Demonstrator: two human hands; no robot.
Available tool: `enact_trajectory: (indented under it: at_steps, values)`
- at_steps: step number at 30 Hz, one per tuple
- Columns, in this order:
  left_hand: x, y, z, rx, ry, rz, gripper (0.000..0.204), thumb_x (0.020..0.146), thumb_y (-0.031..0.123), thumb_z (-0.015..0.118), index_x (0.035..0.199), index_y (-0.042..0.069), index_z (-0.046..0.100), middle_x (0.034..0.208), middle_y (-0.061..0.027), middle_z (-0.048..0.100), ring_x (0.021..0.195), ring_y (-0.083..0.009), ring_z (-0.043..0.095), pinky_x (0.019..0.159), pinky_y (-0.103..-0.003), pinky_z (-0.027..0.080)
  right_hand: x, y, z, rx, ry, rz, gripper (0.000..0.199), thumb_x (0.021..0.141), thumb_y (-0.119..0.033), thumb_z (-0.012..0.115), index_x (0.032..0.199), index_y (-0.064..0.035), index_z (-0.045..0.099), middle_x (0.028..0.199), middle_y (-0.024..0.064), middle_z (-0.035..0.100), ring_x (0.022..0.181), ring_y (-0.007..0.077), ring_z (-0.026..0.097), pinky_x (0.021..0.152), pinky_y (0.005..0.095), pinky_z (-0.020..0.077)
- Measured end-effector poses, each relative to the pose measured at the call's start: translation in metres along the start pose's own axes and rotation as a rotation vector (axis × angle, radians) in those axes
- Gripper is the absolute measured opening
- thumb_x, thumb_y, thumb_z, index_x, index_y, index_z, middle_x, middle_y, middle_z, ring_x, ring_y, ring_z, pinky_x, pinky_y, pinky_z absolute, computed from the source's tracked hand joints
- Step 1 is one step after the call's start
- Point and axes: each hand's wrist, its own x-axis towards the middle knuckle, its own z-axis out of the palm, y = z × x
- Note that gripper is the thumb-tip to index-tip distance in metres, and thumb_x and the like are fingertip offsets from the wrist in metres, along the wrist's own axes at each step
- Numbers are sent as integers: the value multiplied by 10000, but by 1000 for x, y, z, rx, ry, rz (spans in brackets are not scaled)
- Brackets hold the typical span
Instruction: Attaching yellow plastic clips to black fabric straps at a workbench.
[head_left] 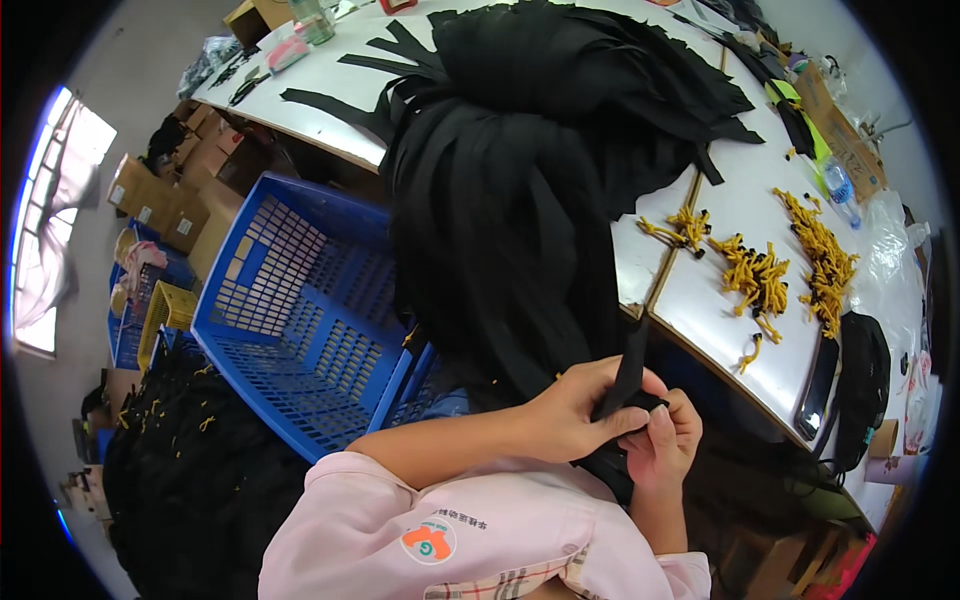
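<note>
I see both hands, left (575, 415) and right (665, 440), pinching one long black fabric strip (628, 372) running upward toward the white surface (730, 290).

Daylight from left window (45, 220) (glaring); edges bend.

Left hand (578, 410) and right hand (662, 438) touching, fingers curled in pinch; forearms bare, pink sleeves pushed up.

A white table (720, 290) carries heaped black fabric strips (540, 150) and scattered yellow tassels (770, 275).
</note>
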Motion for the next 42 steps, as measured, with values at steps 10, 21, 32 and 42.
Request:
enact_trajectory:
  at_steps: [10,21,32,42]
  values:
    - [1,7,-1,-281,182,-309,208,784,205,582,886,26,561,721,-8,523,494,-40,443,418,-158,349,7,4,8,-960,56,-707,101,763,-87,569,739,-16,501,609,83,495,494,164,443,440,243,354]
    - [-5,0,0,-3,134,46,65,800,80,546,809,23,517,759,-51,518,702,-126,474,629,-238,381,20,-35,7,-748,-231,-370,145,653,-31,679,764,1,591,617,53,525,477,115,441,404,199,331]
    - [-6,1,0,-128,309,59,106,817,131,538,807,34,496,742,-29,498,519,-58,400,452,-175,325,16,-13,3,-973,-438,-353,219,682,-150,653,632,-28,479,592,75,462,496,221,463,431,298,359]
    - [0,-7,1,-15,328,-23,240,824,226,539,912,5,504,751,-13,510,610,-46,456,516,-171,371,13,-7,11,-701,-306,-205,137,691,-83,635,764,-13,542,629,54,491,474,132,453,428,247,351]
